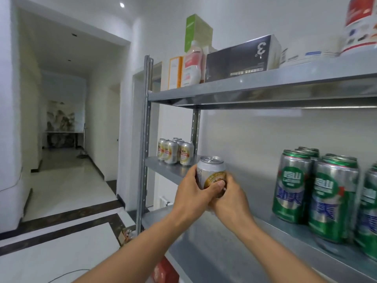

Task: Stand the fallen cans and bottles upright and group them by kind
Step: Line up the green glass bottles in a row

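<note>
A silver can with a gold and red label is held upright above the middle shelf. My left hand wraps round its left side, thumb across the label. My right hand grips its lower right side from below. Several matching silver cans stand upright in a cluster at the shelf's far left end. Several taller green cans stand upright together at the right end.
The grey metal rack's upper shelf carries boxes, a pink bottle and a red and white tub. A steel upright post bounds the rack's left side. A hallway opens to the left.
</note>
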